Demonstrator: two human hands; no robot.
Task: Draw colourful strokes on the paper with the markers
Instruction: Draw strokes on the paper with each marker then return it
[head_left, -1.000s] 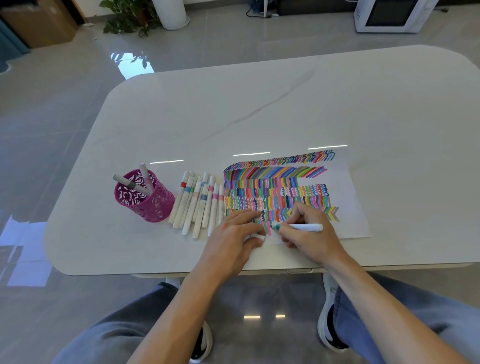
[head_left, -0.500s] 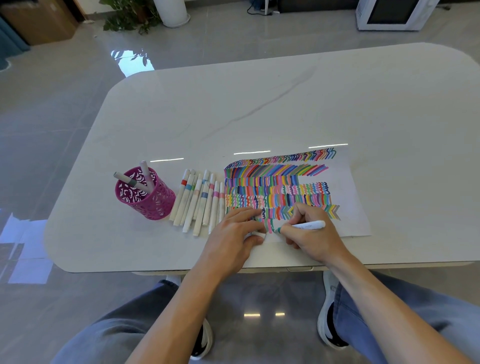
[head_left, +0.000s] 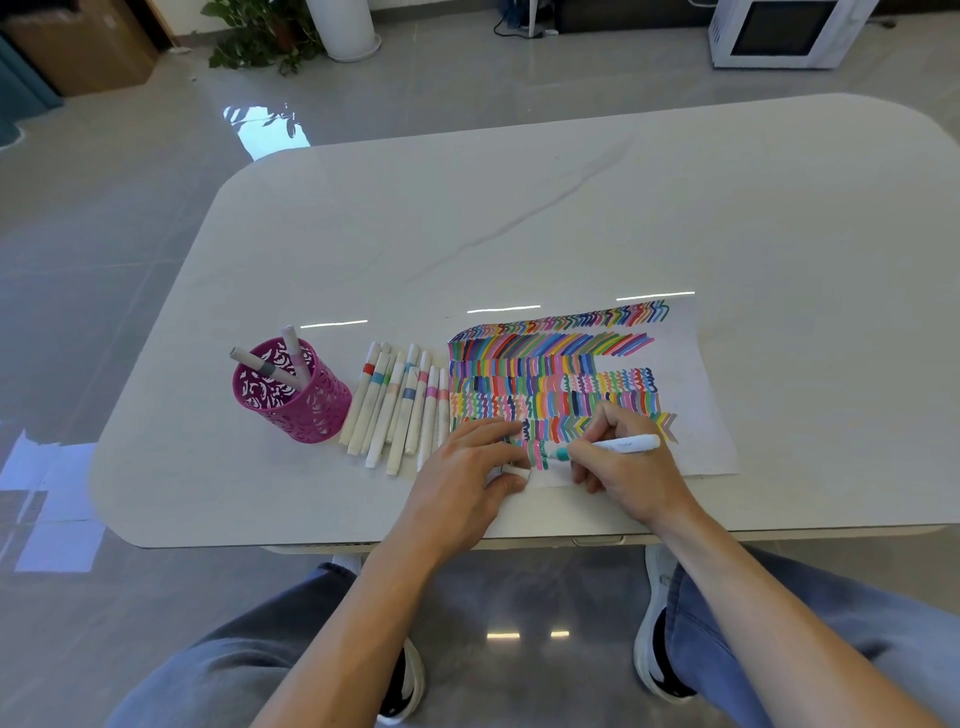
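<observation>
A white paper (head_left: 696, 395) filled with rows of colourful strokes lies near the table's front edge. My right hand (head_left: 628, 478) grips a white marker with a teal tip (head_left: 623, 445). The tip touches the paper at the lowest row, beside fresh teal and pink strokes. My left hand (head_left: 462, 478) rests on the paper's lower left corner and pinches a small white marker cap (head_left: 515, 471) between thumb and fingers.
Several capped white markers (head_left: 400, 410) lie in a row left of the paper. A pink perforated pen holder (head_left: 306, 410) with two markers stands further left. The white table (head_left: 519, 218) extends far behind. My knees and shoes show below the table edge.
The marker tip has shifted slightly along the lowest row as my right hand draws. My left hand has stayed in place on the paper.
</observation>
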